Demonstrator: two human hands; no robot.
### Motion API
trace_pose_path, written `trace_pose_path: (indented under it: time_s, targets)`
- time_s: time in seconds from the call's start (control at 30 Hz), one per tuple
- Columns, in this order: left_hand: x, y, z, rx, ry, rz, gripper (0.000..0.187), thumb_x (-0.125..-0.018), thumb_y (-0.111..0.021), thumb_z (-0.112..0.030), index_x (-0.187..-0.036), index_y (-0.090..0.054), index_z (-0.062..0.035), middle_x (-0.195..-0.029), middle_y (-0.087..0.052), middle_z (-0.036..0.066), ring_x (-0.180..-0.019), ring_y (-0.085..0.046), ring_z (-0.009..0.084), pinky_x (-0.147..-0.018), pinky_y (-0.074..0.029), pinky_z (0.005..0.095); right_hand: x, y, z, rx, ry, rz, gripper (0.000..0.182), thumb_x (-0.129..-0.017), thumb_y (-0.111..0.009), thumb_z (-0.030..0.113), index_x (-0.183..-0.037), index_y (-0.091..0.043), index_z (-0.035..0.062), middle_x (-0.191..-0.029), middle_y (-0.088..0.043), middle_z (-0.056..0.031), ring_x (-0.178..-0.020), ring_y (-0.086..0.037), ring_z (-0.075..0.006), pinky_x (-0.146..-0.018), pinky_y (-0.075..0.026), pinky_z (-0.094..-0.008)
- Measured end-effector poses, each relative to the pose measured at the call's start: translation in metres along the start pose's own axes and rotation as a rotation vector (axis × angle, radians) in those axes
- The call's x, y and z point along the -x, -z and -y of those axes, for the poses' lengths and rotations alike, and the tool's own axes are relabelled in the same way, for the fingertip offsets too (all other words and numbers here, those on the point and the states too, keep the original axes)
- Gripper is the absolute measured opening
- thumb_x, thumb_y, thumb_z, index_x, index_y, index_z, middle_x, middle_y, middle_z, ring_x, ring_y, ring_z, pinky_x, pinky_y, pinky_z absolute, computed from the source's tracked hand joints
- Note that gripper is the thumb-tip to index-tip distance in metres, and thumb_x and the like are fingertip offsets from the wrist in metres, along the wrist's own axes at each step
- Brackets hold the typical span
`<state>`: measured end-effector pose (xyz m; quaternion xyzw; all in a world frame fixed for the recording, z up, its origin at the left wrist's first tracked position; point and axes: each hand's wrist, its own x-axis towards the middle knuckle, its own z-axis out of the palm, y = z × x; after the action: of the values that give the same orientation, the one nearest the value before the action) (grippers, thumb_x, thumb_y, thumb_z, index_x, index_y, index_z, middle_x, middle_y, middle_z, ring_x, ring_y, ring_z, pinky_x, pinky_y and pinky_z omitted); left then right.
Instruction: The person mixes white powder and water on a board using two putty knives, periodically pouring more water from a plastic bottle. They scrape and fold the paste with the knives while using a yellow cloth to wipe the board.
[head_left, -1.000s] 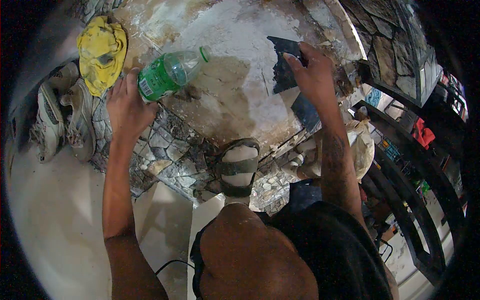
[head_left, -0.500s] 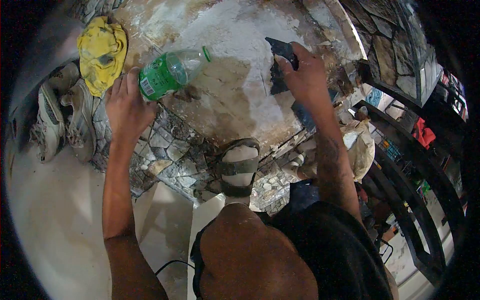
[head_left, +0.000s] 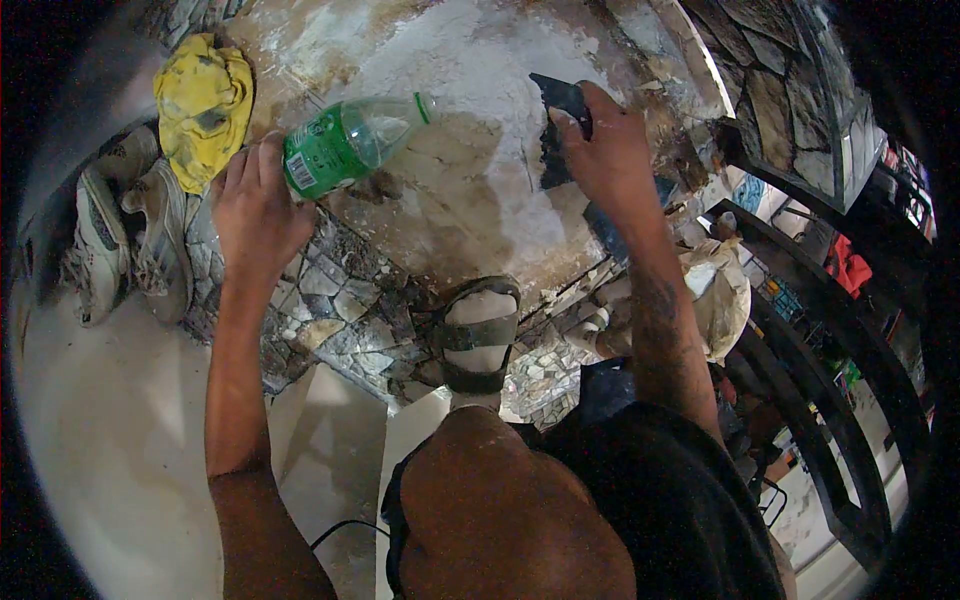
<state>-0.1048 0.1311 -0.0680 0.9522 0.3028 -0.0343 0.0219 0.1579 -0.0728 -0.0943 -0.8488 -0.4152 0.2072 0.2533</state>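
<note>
My left hand (head_left: 255, 210) grips the base of a green plastic bottle (head_left: 345, 142), tilted with its capped neck pointing right over a patch of white mortar (head_left: 470, 150) on the floor. My right hand (head_left: 605, 150) holds a dark notched trowel (head_left: 556, 125) against the mortar's right side. My sandalled foot (head_left: 476, 335) stands on the stone-pattern tiles (head_left: 330, 300) just below the mortar.
A crumpled yellow cloth (head_left: 203, 102) lies at the upper left, with a pair of worn white shoes (head_left: 120, 230) beside it. A white sack (head_left: 725, 290) sits at the right near a dark metal railing (head_left: 830, 400). A stone-clad wall (head_left: 770, 90) rises at the upper right.
The bottle has tipped flatter and shifted a little right. My right hand has drawn the trowel leftward across the mortar.
</note>
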Motion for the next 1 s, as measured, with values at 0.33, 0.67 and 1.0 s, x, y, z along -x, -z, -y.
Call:
trace_pose_path:
  time_s: [0.33, 0.67, 1.0]
  targets:
    - [-0.001, -0.002, 0.003, -0.034, -0.035, -0.017, 0.062, -0.057, -0.066, -0.016, -0.116, -0.049, -0.005, -0.106, -0.059, 0.009, -0.102, -0.055, 0.0288, -0.087, -0.042, 0.0431, 0.002, -0.004, -0.002, 0.024, 0.08, -0.058, 0.039, -0.082, -0.058, 0.019, -0.111, -0.052, -0.0068, -0.086, -0.061, -0.0277, -0.079, -0.059, -0.0446, -0.074, -0.047, -0.05]
    - [-0.002, 0.001, 0.001, 0.005, -0.034, -0.054, 0.062, -0.057, -0.069, -0.017, -0.114, -0.049, -0.0053, -0.102, -0.059, 0.011, -0.098, -0.056, 0.0298, -0.084, -0.043, 0.0426, 0.003, 0.002, 0.009, 0.049, 0.056, -0.061, 0.036, -0.081, -0.058, 0.017, -0.109, -0.053, -0.0059, -0.086, -0.062, -0.027, -0.08, -0.06, -0.0435, -0.076, -0.047, -0.0486]
    - [0.014, -0.019, 0.028, 0.605, 0.375, -0.318, 0.064, -0.06, -0.078, -0.014, -0.115, -0.048, 0.0009, -0.102, -0.061, 0.016, -0.094, -0.061, 0.0311, -0.084, -0.048, 0.0368, -0.003, 0.039, 0.042, 0.168, 0.212, -0.064, 0.026, -0.081, -0.058, 0.012, -0.105, -0.058, 0.0024, -0.099, -0.059, -0.0202, -0.091, -0.058, -0.0387, -0.077, -0.048, -0.0459]
